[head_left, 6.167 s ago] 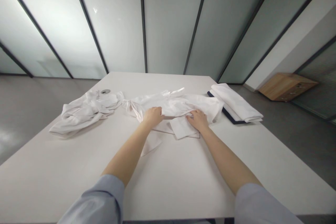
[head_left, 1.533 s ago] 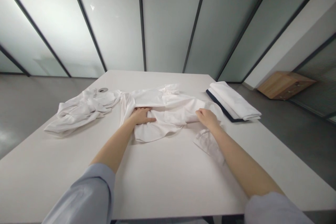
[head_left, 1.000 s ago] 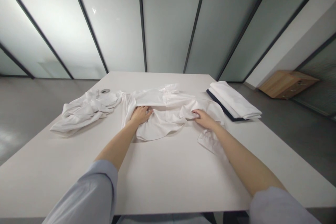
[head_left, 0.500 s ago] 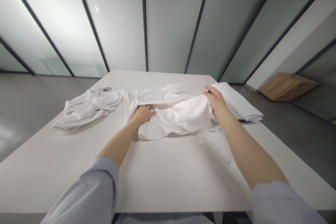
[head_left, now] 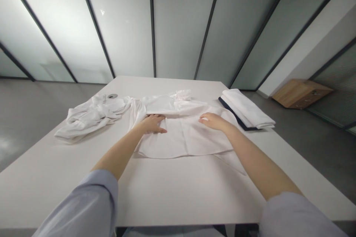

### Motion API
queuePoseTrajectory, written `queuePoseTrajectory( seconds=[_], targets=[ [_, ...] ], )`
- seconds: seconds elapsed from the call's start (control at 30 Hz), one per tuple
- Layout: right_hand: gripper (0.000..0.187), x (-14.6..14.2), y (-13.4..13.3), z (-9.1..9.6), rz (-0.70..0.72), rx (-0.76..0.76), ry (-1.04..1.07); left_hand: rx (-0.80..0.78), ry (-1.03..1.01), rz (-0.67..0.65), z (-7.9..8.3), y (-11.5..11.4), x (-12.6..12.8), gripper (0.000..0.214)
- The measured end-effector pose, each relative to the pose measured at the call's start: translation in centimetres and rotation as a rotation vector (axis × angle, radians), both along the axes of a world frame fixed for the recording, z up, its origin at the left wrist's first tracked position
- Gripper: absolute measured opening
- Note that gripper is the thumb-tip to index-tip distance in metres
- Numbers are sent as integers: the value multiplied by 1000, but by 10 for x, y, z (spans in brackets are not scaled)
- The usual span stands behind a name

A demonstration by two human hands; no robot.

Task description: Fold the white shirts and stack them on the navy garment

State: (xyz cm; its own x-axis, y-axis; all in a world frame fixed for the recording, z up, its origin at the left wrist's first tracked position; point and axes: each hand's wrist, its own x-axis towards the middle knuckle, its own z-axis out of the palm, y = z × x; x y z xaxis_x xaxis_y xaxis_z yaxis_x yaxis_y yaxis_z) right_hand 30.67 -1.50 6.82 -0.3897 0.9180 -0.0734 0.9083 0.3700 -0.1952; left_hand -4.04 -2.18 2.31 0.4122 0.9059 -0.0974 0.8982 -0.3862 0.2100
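A white garment (head_left: 180, 139), perhaps a shirt, lies spread across the middle of the table, its front hem fairly flat. My left hand (head_left: 152, 124) rests on its left part, fingers stretched and thumb apart. Over the right part is my right hand (head_left: 213, 121), loosely curved with a gap between thumb and fingers and no cloth pinched in it. Whether its fingertips touch the fabric I cannot tell. A corner of white cloth (head_left: 232, 163) sticks out from under the garment near my right forearm. Gathered folds (head_left: 137, 111) lie beyond my left hand.
A crumpled heap of white cloth (head_left: 93, 116) is at the left on the white table (head_left: 191, 192). On the right sits a folded stack of white cloth (head_left: 247, 107) over a dark folded piece (head_left: 232, 111). A round grommet (head_left: 112, 96) is near the back left.
My right hand has let go of the garment's right side and moved left and nearer. The lifted cloth has come down flatter, its hem closer to me. My left hand has barely moved.
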Motion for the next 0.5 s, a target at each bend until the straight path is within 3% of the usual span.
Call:
queuePoseTrajectory(
  seconds=[0.1, 0.2, 0.27, 0.37, 0.43, 0.5],
  targets=[
    [52, -19, -3, -31, -43, -1, -137, -78, 72, -56, 15, -9, 6, 90],
    [61, -31, -13, -46, -144, 26, -202, -147, 140, -48, 30, -16, 15, 70],
    [61, -37, -24, -41, -147, 20, -235, -109, 142, 37, 39, -18, 21, 58],
    [51, -43, -40, -18, -62, -62, -299, 150, 30, 184, 45, -16, 26, 51],
    [41, -43, -44, 0, -23, -107, -285, 305, -28, 241, 41, -13, 28, 51],
    [37, -41, -41, 10, -44, -66, -207, 326, -15, 265, 32, -9, 28, 56]
  ],
)
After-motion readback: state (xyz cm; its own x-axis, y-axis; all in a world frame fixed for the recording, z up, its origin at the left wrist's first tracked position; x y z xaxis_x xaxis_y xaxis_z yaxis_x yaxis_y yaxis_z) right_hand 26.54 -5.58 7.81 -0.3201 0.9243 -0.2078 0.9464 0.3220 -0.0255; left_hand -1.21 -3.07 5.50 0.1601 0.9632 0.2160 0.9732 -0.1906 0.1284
